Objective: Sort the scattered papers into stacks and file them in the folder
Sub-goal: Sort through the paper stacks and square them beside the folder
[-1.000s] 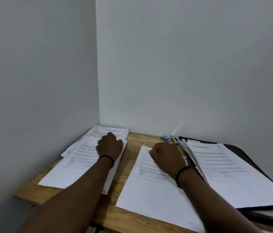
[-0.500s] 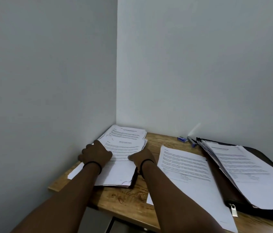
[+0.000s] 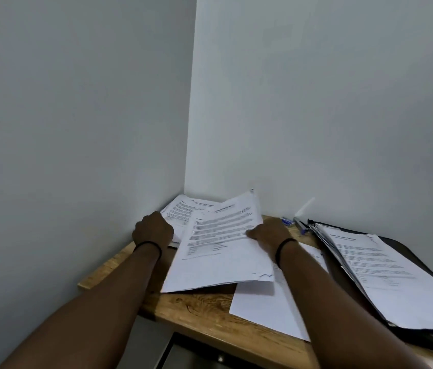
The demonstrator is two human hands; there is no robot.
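two pale walls [image 3: 77, 115] meet in a corner above the far left of a wooden table [image 3: 204, 312]. tucked into that corner lies a pile of printed papers [image 3: 183, 209], flat on the table and close against both walls. the left hand [image 3: 153, 230] sits on the near left edge of this pile, knuckles up and fingers curled down onto the sheets; whether its grip closes round any paper or only presses on it cannot be told, since the fingertips are hidden. a dark band circles the left wrist.

just right of it, a lifted sheaf of papers [image 3: 218, 249] tilts up off the table, its far edge raised toward the back wall and its near edge hanging over the wood. the right hand [image 3: 268, 233] holds this sheaf at its right edge, the thumb lying on the printed face and the other fingers out of sight behind it, so the grip is closed on the paper. the sheaf hides part of the corner pile and overlaps a loose sheet [image 3: 268, 307] lying flat under the right forearm.

beyond the right hand, near the back wall, lie a small blue object [image 3: 287, 221] and a pen [image 3: 300, 226]. at the far right a black folder [image 3: 407, 249] lies open on the table with a stack of filed pages [image 3: 385, 275] resting on it, well apart from the lifted sheaf.
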